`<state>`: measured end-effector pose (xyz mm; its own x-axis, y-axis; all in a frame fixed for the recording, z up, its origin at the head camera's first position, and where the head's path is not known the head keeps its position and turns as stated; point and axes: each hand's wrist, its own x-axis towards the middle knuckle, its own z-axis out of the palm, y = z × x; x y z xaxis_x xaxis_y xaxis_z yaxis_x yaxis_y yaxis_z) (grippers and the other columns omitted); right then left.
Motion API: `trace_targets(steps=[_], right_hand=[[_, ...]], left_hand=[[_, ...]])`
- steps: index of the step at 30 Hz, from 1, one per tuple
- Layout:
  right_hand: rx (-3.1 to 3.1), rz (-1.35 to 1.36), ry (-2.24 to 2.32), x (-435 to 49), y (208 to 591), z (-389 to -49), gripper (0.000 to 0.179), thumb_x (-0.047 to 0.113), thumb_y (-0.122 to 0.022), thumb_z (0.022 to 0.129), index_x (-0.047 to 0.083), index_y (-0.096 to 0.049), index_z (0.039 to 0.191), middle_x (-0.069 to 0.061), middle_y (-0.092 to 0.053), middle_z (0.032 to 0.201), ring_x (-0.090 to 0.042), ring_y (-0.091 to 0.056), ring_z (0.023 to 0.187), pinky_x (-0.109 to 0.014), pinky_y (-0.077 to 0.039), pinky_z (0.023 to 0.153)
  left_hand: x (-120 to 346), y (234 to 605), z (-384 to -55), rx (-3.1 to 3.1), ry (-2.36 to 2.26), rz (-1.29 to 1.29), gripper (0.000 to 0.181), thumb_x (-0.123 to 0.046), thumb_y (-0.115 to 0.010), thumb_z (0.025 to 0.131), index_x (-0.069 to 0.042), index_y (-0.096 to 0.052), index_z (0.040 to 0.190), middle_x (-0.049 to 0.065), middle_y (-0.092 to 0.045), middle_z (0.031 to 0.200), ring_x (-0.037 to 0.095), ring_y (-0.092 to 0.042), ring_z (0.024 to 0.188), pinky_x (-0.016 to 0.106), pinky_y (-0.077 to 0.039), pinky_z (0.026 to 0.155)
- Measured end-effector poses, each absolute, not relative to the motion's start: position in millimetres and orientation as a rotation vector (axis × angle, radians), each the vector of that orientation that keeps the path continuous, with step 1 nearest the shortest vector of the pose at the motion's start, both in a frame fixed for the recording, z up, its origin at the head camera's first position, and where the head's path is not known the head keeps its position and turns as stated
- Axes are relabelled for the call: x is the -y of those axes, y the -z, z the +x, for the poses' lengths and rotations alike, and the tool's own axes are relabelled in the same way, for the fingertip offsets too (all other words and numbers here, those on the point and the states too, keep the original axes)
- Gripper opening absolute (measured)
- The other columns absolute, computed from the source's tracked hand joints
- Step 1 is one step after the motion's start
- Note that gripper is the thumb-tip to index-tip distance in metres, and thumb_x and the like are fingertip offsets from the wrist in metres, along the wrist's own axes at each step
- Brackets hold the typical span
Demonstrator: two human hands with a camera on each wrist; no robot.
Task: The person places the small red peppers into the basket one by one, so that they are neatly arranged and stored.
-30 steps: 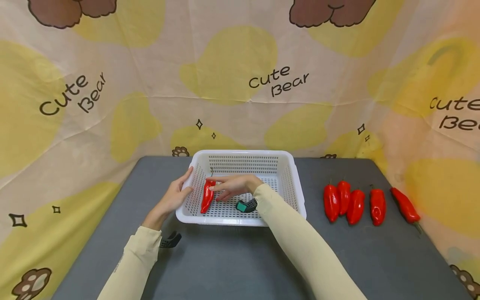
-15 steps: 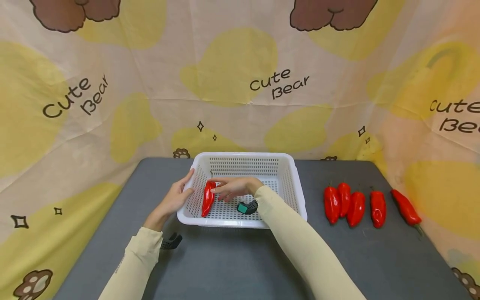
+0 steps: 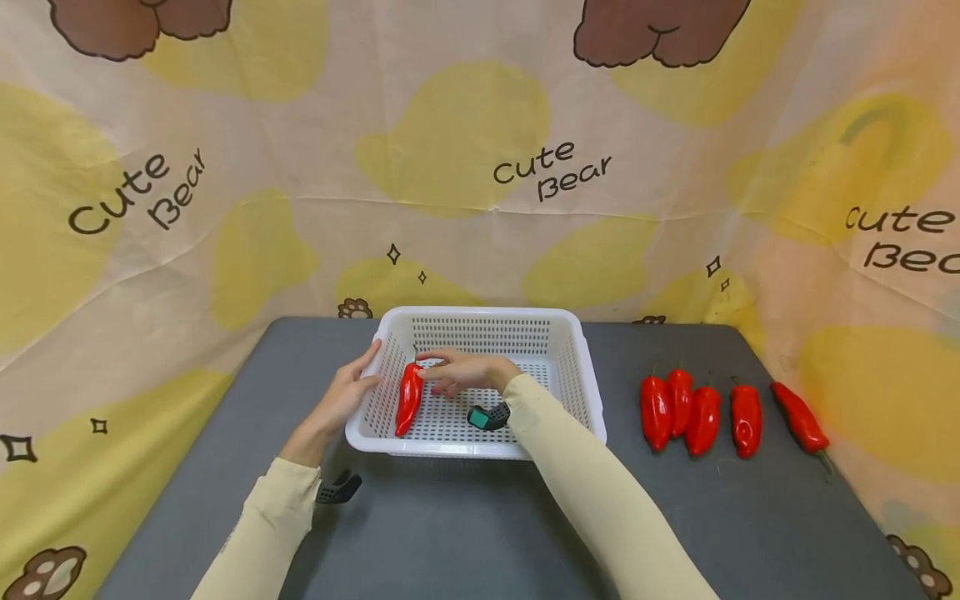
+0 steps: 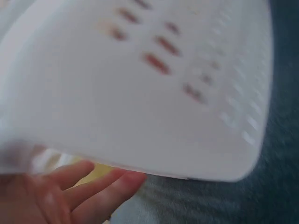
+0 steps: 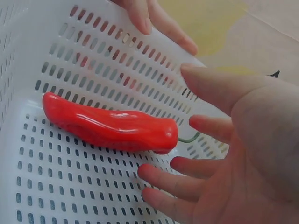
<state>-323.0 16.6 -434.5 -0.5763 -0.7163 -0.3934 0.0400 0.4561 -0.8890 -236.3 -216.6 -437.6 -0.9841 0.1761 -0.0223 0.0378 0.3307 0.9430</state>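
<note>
A white perforated plastic basket (image 3: 487, 446) stands at the back middle of the dark table. One glossy red chili pepper (image 5: 117, 128) lies inside along its left end, green stem toward the back. My left hand (image 3: 341, 404) holds the basket's left rim; the left wrist view catches several of its fingers (image 4: 112, 193) against the edge, and the thumb is blurred. Over the basket floor, my right hand (image 3: 468, 372) is beside the pepper's stem end with fingers spread. In the right wrist view a gap shows between its fingertips (image 5: 148, 171) and the pepper, and nothing is held.
Several more red peppers (image 3: 702, 423) lie on the table (image 3: 450, 525) to the right of the basket, with one pepper (image 3: 802, 421) slanting near the right edge. A printed cloth (image 3: 450, 150) hangs behind and along the sides. Dark bands are on both wrists.
The pepper has tilted slightly and its stem shows again by the right hand's fingertips. Both hands stay nearly in place; the whole view shifts a little.
</note>
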Motion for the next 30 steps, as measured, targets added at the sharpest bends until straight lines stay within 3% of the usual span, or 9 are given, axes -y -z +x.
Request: trace_targets(steps=[8, 15, 23, 30], right_hand=[[-1.939, -0.515, 1.281, -14, 432, -323, 0.063, 0.033, -0.055, 0.102, 0.02, -0.031, 0.159, -0.013, -0.041, 0.16, -0.034, -0.056, 0.132, -0.049, -0.05, 0.11], [-1.984, -0.489, 1.405, -15, 416, -325, 0.062, 0.032, -0.055, 0.103, 0.017, -0.032, 0.159, -0.017, -0.028, 0.166, -0.04, -0.048, 0.14, -0.053, -0.044, 0.115], [-2.029, -0.563, 1.409, -29, 391, -322, 0.061, 0.031, -0.054, 0.104, 0.017, -0.031, 0.159, -0.019, -0.021, 0.168, -0.042, -0.042, 0.145, -0.056, -0.038, 0.119], [-2.141, -0.609, 1.36, -57, 380, -322, 0.059, 0.031, -0.054, 0.104, 0.015, -0.034, 0.157, -0.019, -0.03, 0.164, -0.041, -0.045, 0.142, -0.055, -0.041, 0.117]], left_hand=[[216, 438, -234, -2.69, -1.563, 0.212, 0.065, -0.002, -0.042, 0.101, -0.007, -0.019, 0.161, 0.033, -0.031, 0.159, 0.05, -0.059, 0.12, 0.051, -0.061, 0.086], [216, 438, -237, -2.659, -1.626, 0.246, 0.064, 0.0, -0.04, 0.101, -0.006, -0.019, 0.161, 0.031, -0.029, 0.161, 0.052, -0.058, 0.123, 0.054, -0.059, 0.089], [219, 436, -237, -2.646, -1.6, 0.253, 0.064, -0.003, -0.039, 0.102, -0.008, -0.016, 0.162, 0.032, -0.028, 0.161, 0.053, -0.059, 0.12, 0.052, -0.062, 0.083], [218, 437, -238, -2.643, -1.578, 0.26, 0.064, -0.004, -0.037, 0.103, -0.011, -0.015, 0.163, 0.03, -0.027, 0.162, 0.051, -0.062, 0.117, 0.049, -0.062, 0.082]])
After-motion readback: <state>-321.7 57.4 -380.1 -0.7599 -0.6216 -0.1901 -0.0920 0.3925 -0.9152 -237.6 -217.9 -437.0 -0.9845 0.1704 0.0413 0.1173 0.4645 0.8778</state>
